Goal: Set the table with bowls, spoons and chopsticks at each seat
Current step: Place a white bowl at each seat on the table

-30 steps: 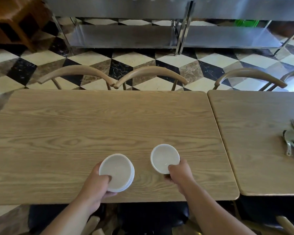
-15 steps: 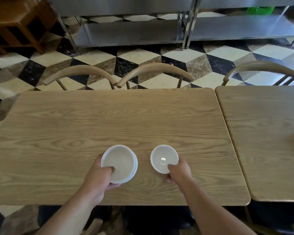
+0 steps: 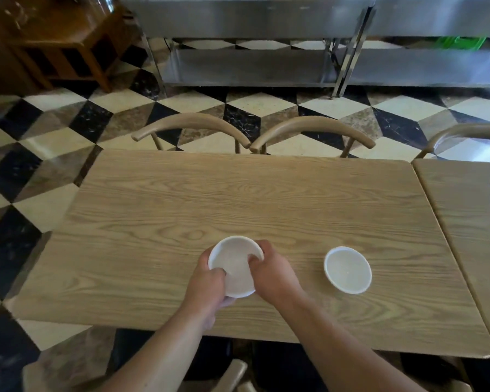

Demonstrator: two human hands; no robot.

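Two-handed, gripping the bowl stack (image 3: 234,264) (left hand (image 3: 210,284), right hand (image 3: 272,273), thumbs inside). Risking stuck bowls jerking free, dropping onto tabletop (image 3: 238,199).

White: the bowl (image 3: 234,268) I hold, also second bowl (image 3: 347,270) toward tabletop (image 3: 238,199) right edge. Tabletop: pale wood grain. Floor (image 3: 266,106): black-cream-brown diamond tiles.

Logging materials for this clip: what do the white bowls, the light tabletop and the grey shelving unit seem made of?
The held white round bowl and lone white bowl: glazed ceramic or melamine, unclear which; smooth, faintly glossy. Light rectangular tabletop: wood or wood-look laminate; visible grain, matte. Grey shelving unit: apparently stainless steel; brushed sheen, reflections.
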